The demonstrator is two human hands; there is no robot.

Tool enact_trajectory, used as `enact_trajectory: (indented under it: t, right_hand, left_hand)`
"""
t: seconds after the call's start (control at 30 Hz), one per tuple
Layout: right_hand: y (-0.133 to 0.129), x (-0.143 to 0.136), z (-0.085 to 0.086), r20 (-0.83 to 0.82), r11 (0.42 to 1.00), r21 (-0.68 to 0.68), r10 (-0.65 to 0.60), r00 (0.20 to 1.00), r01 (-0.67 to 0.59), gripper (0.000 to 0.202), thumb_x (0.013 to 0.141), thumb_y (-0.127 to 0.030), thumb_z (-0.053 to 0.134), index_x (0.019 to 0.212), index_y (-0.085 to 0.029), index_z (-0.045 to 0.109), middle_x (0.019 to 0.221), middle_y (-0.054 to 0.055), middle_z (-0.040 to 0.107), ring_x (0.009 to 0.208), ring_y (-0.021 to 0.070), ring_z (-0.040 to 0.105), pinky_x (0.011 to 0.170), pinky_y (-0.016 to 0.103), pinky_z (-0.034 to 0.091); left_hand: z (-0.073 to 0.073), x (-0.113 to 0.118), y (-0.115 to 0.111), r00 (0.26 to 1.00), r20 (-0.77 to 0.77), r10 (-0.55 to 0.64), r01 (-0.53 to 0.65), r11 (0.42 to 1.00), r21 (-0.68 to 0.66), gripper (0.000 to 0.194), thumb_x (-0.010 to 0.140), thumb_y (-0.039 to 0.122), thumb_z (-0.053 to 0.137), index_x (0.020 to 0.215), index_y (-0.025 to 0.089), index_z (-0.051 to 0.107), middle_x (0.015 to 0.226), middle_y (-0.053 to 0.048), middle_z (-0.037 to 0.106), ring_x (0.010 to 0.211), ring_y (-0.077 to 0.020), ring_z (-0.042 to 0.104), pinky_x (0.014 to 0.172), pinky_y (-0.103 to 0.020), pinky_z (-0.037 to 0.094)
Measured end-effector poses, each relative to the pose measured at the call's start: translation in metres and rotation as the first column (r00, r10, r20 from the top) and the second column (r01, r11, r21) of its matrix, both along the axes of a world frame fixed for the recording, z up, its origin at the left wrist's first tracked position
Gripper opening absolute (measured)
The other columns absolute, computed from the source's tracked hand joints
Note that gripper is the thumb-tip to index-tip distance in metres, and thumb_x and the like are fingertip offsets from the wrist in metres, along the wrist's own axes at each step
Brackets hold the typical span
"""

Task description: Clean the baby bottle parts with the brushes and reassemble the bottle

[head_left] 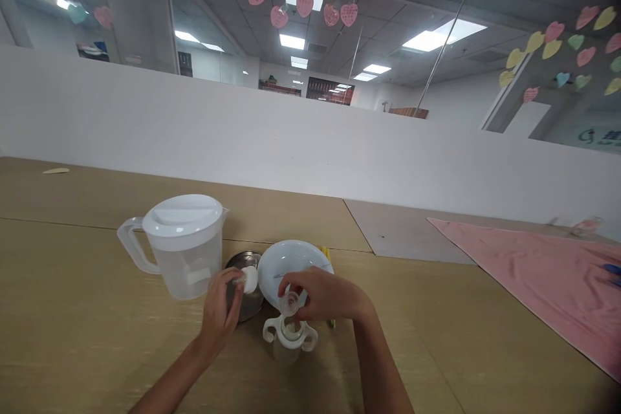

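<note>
My left hand [220, 310] is closed, pinching a small white round bottle top [250, 279] above the edge of a metal bowl [252, 307]. Between the thumb and fingers of my right hand [317, 294] is a small clear plastic cap [289, 303]. It is just above the mouth of a baby bottle [287, 352], which stands upright with a white two-handled ring [310, 338] around its neck. Whether the cap touches the bottle I cannot tell. Behind my right hand, a white bowl [291, 252] holds a thin stick-like item, partly hidden.
A lidded clear plastic pitcher [187, 265] stands at the left. Yellow and green bits show beside the white bowl. On the right lie a pink cloth [543, 278] and a blue-handled item [614, 270]. A white wall [272, 136] with glass above closes off the table's back.
</note>
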State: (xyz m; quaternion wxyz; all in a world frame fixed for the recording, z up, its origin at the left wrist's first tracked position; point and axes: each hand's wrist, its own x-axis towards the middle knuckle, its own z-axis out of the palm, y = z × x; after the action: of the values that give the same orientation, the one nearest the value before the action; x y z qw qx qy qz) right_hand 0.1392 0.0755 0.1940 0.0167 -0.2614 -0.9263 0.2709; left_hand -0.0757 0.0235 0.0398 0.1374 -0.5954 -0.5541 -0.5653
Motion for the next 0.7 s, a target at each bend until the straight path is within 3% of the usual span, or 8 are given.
enact_trajectory:
  t: [0.2, 0.3, 0.37, 0.53, 0.7]
  right_hand:
    - [0.003, -0.001, -0.004, 0.014, 0.998, -0.058, -0.012, 1.0, 0.013, 0.059, 0.061, -0.039, 0.072, 0.116, -0.027, 0.056, 0.101, 0.002, 0.065, 0.095, 0.0191, 0.056, 0.075, 0.027, 0.044]
    - [-0.002, -0.012, -0.005, -0.069, 0.998, -0.016, -0.062, 0.996, 0.061, 0.076, 0.062, -0.046, 0.072, 0.129, -0.024, 0.045, 0.111, 0.007, 0.062, 0.102, 0.0217, 0.055, 0.084, 0.032, 0.044]
    - [-0.005, -0.023, -0.009, -0.098, 1.0, 0.012, -0.024, 0.995, 0.025, 0.081, 0.064, -0.046, 0.07, 0.135, -0.024, 0.037, 0.12, 0.009, 0.058, 0.107, 0.0228, 0.054, 0.089, 0.035, 0.042]
    - [-0.01, -0.038, -0.016, -0.08, 0.99, 0.096, 0.111, 0.991, -0.104, 0.05, 0.069, -0.037, 0.066, 0.116, -0.02, 0.056, 0.104, 0.008, 0.066, 0.094, 0.022, 0.059, 0.079, 0.03, 0.044]
    - [-0.02, -0.032, 0.002, -0.041, 0.974, 0.209, 0.093, 0.995, -0.082, 0.051, 0.073, -0.041, 0.06, 0.121, -0.026, 0.054, 0.087, 0.003, 0.068, 0.078, 0.019, 0.06, 0.069, 0.028, 0.04]
  left_hand:
    - [0.004, 0.009, -0.004, 0.995, 0.038, -0.094, 0.091, 0.993, 0.077, 0.01, 0.089, 0.024, 0.045, 0.096, 0.019, 0.05, 0.093, -0.005, 0.06, 0.088, -0.0168, 0.061, 0.075, -0.028, 0.051]
    - [-0.001, 0.014, -0.006, 0.99, 0.007, -0.142, 0.14, 0.984, 0.111, 0.011, 0.087, 0.019, 0.046, 0.097, 0.019, 0.051, 0.096, -0.006, 0.061, 0.089, -0.0158, 0.062, 0.075, -0.026, 0.053]
    - [-0.007, 0.017, -0.008, 0.983, -0.025, -0.182, 0.184, 0.975, 0.123, 0.013, 0.086, 0.018, 0.048, 0.099, 0.02, 0.051, 0.098, -0.006, 0.062, 0.091, -0.016, 0.063, 0.075, -0.026, 0.053]
    - [-0.009, 0.017, -0.009, 0.966, -0.059, -0.251, 0.255, 0.962, 0.093, 0.016, 0.086, 0.017, 0.047, 0.1, 0.021, 0.052, 0.1, -0.006, 0.067, 0.091, -0.0178, 0.066, 0.069, -0.027, 0.055]
    - [0.004, 0.001, -0.003, 0.935, -0.262, -0.238, 0.281, 0.949, 0.141, 0.013, 0.085, 0.019, 0.045, 0.09, 0.021, 0.057, 0.087, -0.006, 0.07, 0.089, -0.0202, 0.065, 0.073, -0.033, 0.055]
